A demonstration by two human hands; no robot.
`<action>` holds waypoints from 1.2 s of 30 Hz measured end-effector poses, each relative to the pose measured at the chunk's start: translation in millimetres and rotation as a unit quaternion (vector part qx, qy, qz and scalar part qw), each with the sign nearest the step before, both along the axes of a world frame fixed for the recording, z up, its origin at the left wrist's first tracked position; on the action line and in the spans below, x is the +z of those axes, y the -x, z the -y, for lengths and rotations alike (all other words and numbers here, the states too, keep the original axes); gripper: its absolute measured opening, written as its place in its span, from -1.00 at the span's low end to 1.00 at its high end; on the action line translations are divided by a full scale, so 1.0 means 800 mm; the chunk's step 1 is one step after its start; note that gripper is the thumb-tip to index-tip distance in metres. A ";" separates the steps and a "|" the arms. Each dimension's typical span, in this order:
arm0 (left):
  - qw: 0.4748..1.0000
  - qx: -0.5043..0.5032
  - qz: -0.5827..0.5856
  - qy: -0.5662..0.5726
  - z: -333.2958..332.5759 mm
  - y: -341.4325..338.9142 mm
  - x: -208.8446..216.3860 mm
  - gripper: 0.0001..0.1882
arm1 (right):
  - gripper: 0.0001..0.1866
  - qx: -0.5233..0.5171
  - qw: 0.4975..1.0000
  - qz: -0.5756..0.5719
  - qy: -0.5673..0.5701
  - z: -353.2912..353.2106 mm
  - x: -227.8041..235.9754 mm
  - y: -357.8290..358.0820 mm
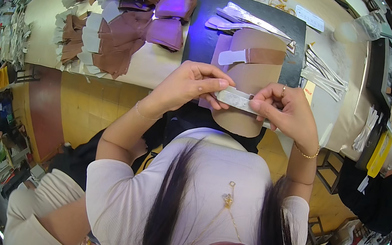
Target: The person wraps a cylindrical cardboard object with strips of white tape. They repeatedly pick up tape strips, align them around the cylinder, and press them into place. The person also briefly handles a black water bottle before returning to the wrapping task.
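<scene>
My left hand and my right hand pinch a narrow whitish strip between them, one at each end. The strip is held level over the near part of a tan, curved board, whose near edge overhangs the table. A brown leather-like strip with a white rounded tab lies across that board, just beyond my hands. A pinkish sheet shows along the board's left side. My fingers partly cover both ends of the whitish strip.
Fanned stacks of brown pieces with white tabs and folded brown bundles lie at left. White strips rest on a black mat. More white strips lie at right, near a lamp-like clear object. Another person sits at left.
</scene>
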State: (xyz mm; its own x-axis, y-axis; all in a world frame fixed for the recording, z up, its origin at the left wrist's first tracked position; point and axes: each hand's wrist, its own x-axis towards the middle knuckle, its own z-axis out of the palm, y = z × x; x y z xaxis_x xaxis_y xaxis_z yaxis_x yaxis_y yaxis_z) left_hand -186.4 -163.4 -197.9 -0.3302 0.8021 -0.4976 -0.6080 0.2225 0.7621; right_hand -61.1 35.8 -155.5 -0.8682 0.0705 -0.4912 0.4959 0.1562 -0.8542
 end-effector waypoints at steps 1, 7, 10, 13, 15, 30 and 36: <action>1.000 -0.015 0.005 0.002 0.000 0.002 0.000 -0.74 | -0.78 -0.003 1.000 -0.005 0.000 0.001 -0.002 0.000; 0.999 -0.033 0.039 0.003 0.003 0.011 -0.001 -0.70 | -0.78 -0.024 1.000 0.003 0.005 0.003 -0.010 -0.001; 0.999 -0.026 0.043 -0.007 0.005 0.012 -0.002 -0.69 | -0.79 -0.024 1.000 0.003 0.001 0.005 -0.011 0.000; 0.999 -0.021 0.032 -0.001 0.007 0.010 -0.003 -0.72 | -0.79 -0.023 1.000 0.004 -0.005 0.005 -0.012 0.001; 0.999 -0.023 0.022 -0.004 0.008 0.009 -0.003 -0.74 | -0.79 -0.027 1.000 0.008 -0.001 0.005 -0.012 0.001; 1.000 -0.003 0.017 -0.009 0.009 0.002 -0.001 -0.72 | -0.80 -0.021 1.000 -0.001 -0.005 0.005 -0.012 0.000; 1.000 -0.005 0.016 -0.006 0.008 0.001 -0.005 -0.73 | -0.80 -0.021 1.000 0.009 -0.003 0.005 -0.011 0.000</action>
